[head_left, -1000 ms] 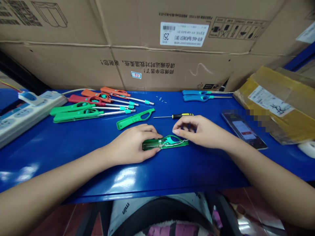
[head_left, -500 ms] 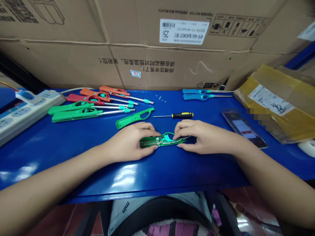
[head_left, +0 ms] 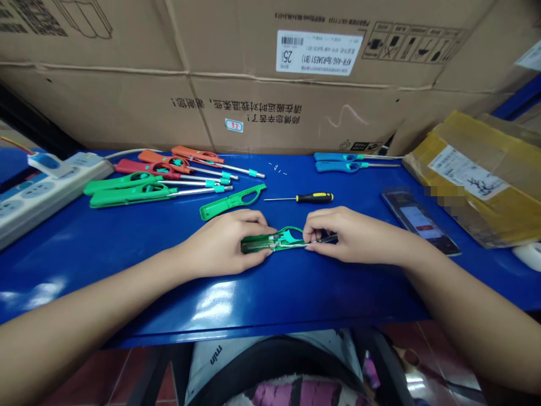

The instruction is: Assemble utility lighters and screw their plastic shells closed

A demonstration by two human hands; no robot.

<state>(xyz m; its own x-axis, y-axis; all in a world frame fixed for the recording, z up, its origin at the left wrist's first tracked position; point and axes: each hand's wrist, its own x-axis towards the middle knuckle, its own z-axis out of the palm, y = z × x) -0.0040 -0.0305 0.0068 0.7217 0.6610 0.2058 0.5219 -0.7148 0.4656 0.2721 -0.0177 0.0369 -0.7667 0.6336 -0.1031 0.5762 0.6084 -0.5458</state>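
An opened green lighter body (head_left: 276, 241) with teal parts and thin white wires lies on the blue table (head_left: 127, 265) at the middle. My left hand (head_left: 224, 245) is closed over its left end and presses it down. Fingers of my right hand (head_left: 342, 234) pinch its right end, where a dark thin part sticks out. A loose green shell half (head_left: 232, 203) lies just behind my left hand. A yellow and black screwdriver (head_left: 304, 198) rests behind my right hand.
Green, red and orange long lighters (head_left: 160, 177) lie at the back left beside a white power strip (head_left: 38, 189). Two blue lighters (head_left: 350, 162) sit at the back right. A phone (head_left: 418, 221) and a taped parcel (head_left: 482, 175) are to the right. Cardboard boxes (head_left: 253, 73) wall the back.
My right hand came down from above the lighter body onto its right end and now pinches it. The left hand stayed on the left end.
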